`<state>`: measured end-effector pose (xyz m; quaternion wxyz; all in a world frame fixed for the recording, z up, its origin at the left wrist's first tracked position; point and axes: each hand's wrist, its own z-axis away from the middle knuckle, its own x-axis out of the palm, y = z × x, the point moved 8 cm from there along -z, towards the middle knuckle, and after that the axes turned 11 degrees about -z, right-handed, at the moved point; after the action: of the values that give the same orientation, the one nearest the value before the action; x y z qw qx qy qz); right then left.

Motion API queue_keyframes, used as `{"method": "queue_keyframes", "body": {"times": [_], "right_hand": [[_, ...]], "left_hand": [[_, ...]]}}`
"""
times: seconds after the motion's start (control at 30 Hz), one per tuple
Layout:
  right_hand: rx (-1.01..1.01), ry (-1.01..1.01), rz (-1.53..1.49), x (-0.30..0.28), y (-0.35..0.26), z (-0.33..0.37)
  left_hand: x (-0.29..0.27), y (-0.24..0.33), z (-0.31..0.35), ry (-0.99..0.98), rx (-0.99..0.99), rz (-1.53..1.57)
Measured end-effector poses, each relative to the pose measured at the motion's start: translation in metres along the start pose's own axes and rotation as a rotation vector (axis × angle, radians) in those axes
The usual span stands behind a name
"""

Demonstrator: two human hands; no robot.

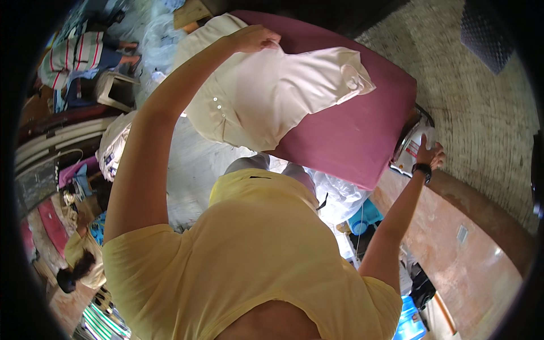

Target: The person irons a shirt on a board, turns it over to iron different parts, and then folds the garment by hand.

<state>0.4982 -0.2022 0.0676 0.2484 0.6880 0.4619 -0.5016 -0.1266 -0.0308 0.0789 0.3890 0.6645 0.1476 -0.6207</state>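
A cream garment [249, 85] with a few small white buttons lies spread over a maroon padded board [351, 130], hanging over its left and near edges. Its narrower end, with a gathered fold, reaches toward the board's right side. My left hand [255, 38] is closed on the cloth at the garment's far edge, my arm stretched across its left part. At the board's right end stands a white clothes iron [407, 152] with a red mark. Beside its handle is my right hand [432, 155], thumb and fingers apart; whether they touch the handle is hard to see.
Clear plastic wrapping [337, 195] and a blue container [362, 218] lie under the board's near edge. At the left are a plastic stool [116, 89], a person in a striped top [73, 56] and, lower down, another person [85, 258]. A stone-like ledge [453, 221] runs along the right.
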Motion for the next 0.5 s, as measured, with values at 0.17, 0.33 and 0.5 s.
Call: {"method": "queue_keyframes", "body": {"times": [0.17,0.33,0.5], "right_hand": [[-0.383,-0.422,-0.839,0.029,-0.236,0.206],[-0.422,-0.95,-0.89,0.017,-0.422,0.338],[0.292,-1.361,-1.582,0.02,-0.426,0.36]], "left_hand": [[-0.03,0.002,0.012,0.13,0.09,0.077],[-0.064,0.006,0.036,0.08,0.021,0.109],[-0.092,-0.047,0.074,0.258,-0.011,-0.078]]}}
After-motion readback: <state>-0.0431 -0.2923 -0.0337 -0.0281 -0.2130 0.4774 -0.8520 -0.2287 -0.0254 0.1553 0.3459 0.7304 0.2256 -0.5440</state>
